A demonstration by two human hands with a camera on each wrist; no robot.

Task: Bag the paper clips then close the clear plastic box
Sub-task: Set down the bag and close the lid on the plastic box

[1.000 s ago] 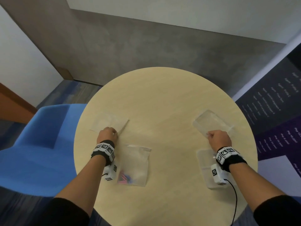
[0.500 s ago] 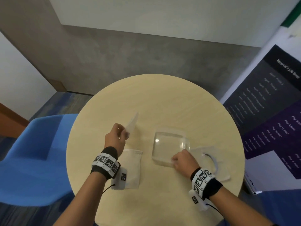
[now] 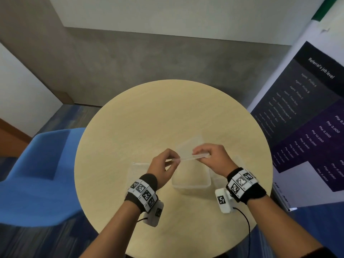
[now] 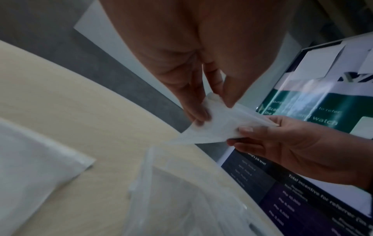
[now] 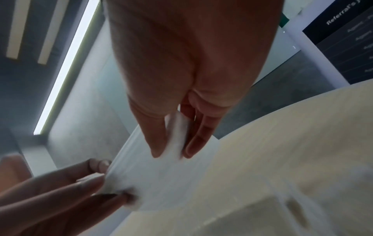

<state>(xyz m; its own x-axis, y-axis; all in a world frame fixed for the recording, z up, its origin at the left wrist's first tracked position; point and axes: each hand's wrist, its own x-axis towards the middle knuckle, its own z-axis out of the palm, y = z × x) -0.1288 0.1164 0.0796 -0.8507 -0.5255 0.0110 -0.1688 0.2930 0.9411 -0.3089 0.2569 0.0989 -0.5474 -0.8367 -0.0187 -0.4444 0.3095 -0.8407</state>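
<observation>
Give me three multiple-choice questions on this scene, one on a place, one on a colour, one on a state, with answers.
1. Where is the clear plastic box?
A. on the round table
B. on the chair
C. on the floor

2. What colour is the chair?
A. red
B. blue
C. green

3. How is the small plastic bag held?
A. lying untouched
B. by one hand
C. pinched by both hands

Answers:
1 A, it sits on the tabletop below the hands.
2 B, its seat is blue.
3 C, left hand and right hand each pinch an end.

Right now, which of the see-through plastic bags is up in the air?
The small bag pinched between the left hand and right hand. The other bag lies flat on the table, beside the left wrist.
</observation>
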